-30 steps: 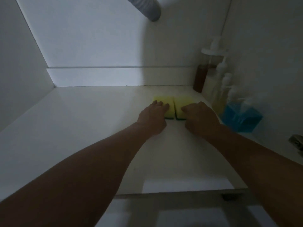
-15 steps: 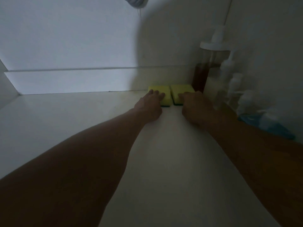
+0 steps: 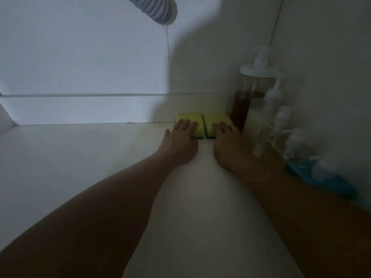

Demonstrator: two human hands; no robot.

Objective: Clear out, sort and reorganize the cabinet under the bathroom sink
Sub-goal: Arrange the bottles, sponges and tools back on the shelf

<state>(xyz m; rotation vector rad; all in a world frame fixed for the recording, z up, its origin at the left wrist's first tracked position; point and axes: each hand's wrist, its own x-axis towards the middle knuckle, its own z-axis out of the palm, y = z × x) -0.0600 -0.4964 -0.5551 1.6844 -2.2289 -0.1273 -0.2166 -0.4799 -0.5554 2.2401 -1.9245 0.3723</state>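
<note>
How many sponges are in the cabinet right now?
2. The left sponge lies by the back wall under the left hand fingertips; the right sponge sits beside it, under the right hand, next to the amber pump bottle. No others visible.

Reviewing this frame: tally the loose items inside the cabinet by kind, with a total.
Yellow sponges: 2, the left sponge under the left hand, the right sponge under the right hand.
Pump bottles: 5 along the right wall: amber bottle, tall white bottle, small white bottle, blurred white bottle, blue bottle.
Total: 7.
</note>
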